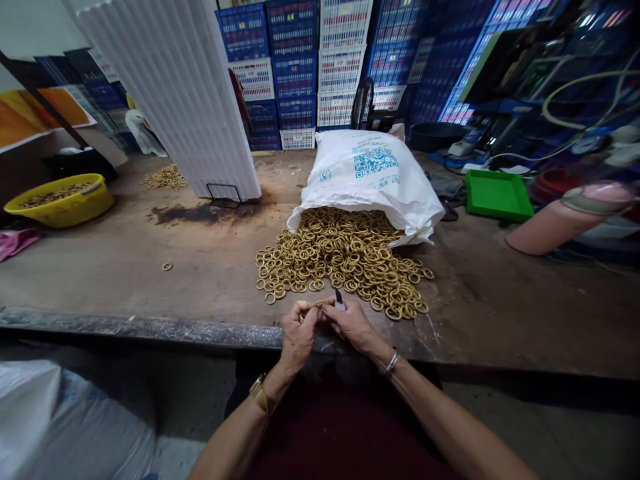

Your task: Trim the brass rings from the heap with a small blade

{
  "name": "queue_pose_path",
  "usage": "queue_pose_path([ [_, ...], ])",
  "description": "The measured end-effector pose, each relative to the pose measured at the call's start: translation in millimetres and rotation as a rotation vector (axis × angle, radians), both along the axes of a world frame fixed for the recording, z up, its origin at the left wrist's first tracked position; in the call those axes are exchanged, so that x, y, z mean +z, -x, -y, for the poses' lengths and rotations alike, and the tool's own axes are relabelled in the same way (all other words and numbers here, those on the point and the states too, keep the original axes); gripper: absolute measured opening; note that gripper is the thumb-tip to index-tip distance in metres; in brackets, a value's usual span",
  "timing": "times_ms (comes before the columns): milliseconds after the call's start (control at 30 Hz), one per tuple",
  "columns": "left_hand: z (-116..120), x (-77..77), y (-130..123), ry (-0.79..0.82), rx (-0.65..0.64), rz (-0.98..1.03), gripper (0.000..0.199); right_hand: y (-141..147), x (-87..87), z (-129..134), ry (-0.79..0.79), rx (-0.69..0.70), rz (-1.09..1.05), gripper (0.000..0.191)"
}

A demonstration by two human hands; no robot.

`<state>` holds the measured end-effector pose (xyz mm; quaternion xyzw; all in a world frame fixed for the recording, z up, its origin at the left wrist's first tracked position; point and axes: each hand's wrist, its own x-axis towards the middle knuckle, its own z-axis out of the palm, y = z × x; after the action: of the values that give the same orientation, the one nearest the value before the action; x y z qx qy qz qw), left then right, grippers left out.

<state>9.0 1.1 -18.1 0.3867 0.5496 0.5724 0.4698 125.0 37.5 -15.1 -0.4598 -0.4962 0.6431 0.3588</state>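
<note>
Close to the table's front edge, my left hand [299, 337] is closed around a gold-coloured ring [319, 304], which is partly hidden by the fingers. Beside it, my right hand [353, 325] grips a small knife [339, 300] with a dark blade pointing up and away. The fingertips of both hands meet at the ring. Just beyond them spreads a heap of similar gold-coloured rings [345, 257], spilling from the mouth of a white woven sack [325, 170] that lies on its side. One loose ring [167, 267] rests apart on the left.
A white corrugated panel [175, 93] stands upright behind a wire stand [224, 194]. A yellow basin [65, 207] of rings sits far left, with another small pile [165, 178] near the panel. At right are a green tray [499, 193] and a pink cylinder [555, 220]. Stacked crates [296, 73] line the back.
</note>
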Motion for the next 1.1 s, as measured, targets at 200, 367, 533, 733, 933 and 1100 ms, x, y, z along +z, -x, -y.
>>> queue_pose_path([
  [200, 2.7, 0.9, 1.8, -0.122, 0.014, -0.259, 0.008, -1.4, 5.0, -0.9, -0.001, -0.002, 0.074, 0.029],
  [367, 2.9, 2.5, 3.5, -0.074, -0.083, -0.198, 0.012, 1.3, 6.3, -1.5, -0.005, 0.007, 0.106, 0.025],
  [533, 1.9, -0.1, 8.6, 0.098, -0.208, -0.059, 0.025, 3.0, 5.5, -2.4, -0.028, 0.014, 0.138, 0.023],
  [733, 3.4, 1.7, 12.5, 0.199, -0.308, 0.141, 0.03, 0.0, 2.4, -2.1, -0.004, 0.093, 0.08, 0.025],
  [933, 5.8, 9.5, 11.6, 0.178, -0.321, 0.333, 0.026, -1.5, -4.6, -6.5, -0.062, 0.011, 0.195, 0.023],
  [1100, 5.3, 4.6, 10.3, 0.154, -0.249, 0.288, 0.03, -6.4, -4.8, -2.7, -0.517, 0.123, 0.542, 0.014],
])
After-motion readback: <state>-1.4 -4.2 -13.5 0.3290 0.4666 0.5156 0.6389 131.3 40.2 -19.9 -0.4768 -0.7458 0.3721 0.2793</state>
